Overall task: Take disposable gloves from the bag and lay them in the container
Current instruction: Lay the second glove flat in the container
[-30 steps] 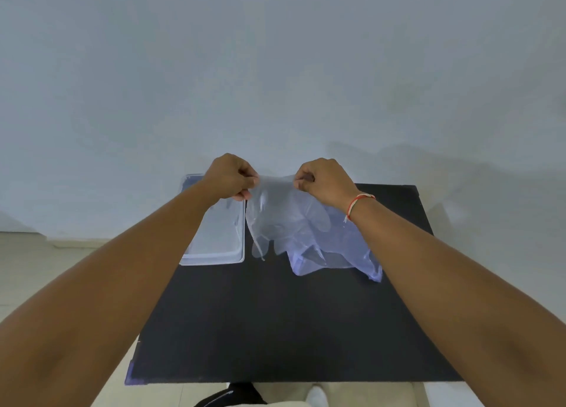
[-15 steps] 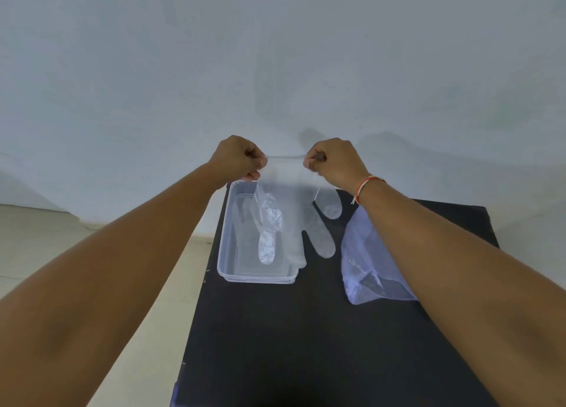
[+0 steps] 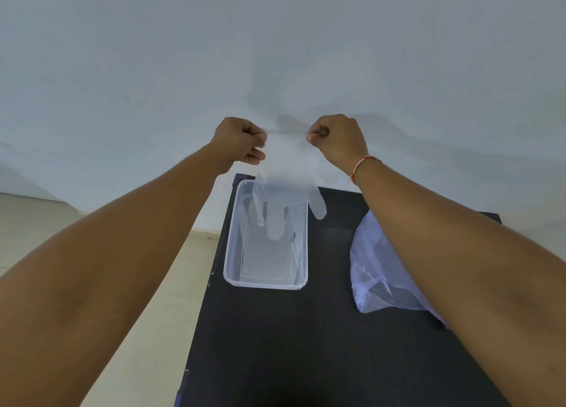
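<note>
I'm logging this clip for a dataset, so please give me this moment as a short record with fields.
left hand: pinching one corner of the glove cuff
right hand: pinching the other corner
glove: clear, held up, fingers hanging down over the container's far end
container: clear, rectangular, open, on the table
bag: crumpled, right of the container, apart from it
table: black

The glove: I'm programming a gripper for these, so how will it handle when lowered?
The glove hangs limp from both hands, left hand and right hand, so it is probably floppy. Its see-through film suggests it is very light and may drift off the container.
</note>
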